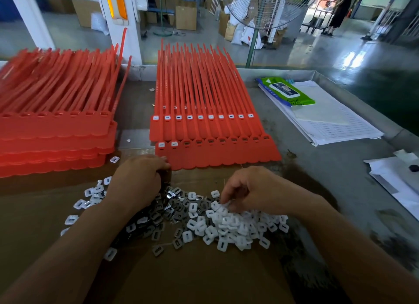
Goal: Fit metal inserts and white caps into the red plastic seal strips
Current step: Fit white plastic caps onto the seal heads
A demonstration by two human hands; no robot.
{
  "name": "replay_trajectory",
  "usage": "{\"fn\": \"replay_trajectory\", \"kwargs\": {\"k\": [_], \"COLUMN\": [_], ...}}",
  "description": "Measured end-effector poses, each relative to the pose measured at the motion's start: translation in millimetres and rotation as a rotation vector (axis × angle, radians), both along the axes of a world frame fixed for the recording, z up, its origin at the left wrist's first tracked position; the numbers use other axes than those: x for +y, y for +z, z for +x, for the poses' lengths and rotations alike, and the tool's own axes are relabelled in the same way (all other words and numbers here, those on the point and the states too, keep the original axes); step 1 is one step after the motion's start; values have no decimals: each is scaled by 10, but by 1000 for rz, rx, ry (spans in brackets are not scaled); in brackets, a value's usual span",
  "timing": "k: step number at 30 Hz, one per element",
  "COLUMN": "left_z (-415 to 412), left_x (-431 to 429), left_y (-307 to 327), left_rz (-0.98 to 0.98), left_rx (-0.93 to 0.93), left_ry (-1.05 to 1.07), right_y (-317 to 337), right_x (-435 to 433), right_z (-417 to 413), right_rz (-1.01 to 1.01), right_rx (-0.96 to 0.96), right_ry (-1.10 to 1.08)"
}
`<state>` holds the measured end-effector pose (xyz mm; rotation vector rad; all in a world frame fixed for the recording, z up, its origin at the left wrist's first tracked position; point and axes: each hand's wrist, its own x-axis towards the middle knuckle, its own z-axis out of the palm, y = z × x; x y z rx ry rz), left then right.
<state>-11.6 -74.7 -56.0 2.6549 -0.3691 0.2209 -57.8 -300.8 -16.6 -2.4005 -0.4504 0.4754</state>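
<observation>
**Both hands at the parts heap, nearer than the front strip sheet**

Brown cardboard (204, 276) covers the desk (317, 167) nearer than the front sheet of red seal strips (217, 154), with open room toward the viewer. On it lie white caps (238, 231) and, left of them, metal inserts (158, 215). The right hand (251, 188) curls down, fingertips pinching among the white caps. The left hand (138, 179) is curled at the sheet's near-left corner; what it holds cannot be told. Two sockets at that sheet's left end carry caps. Beyond it a second sheet (199, 126) is capped across. Left of it stands a stack of red strips (54, 133); right lie papers (328, 120) by the raised desk rim (340, 88).
</observation>
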Motion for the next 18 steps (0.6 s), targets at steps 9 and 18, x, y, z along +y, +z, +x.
{"fn": "replay_trajectory", "kwargs": {"k": [9, 18], "left_z": [-11, -11], "left_x": [-11, -19], "left_y": [20, 28], "left_rz": [7, -2], "left_rx": [17, 18], "left_ry": [7, 5], "right_y": [-20, 74], "right_x": [-40, -99], "right_z": [-2, -15], "right_rz": [-11, 57], "right_rx": [35, 2], "right_ry": [0, -32]}}
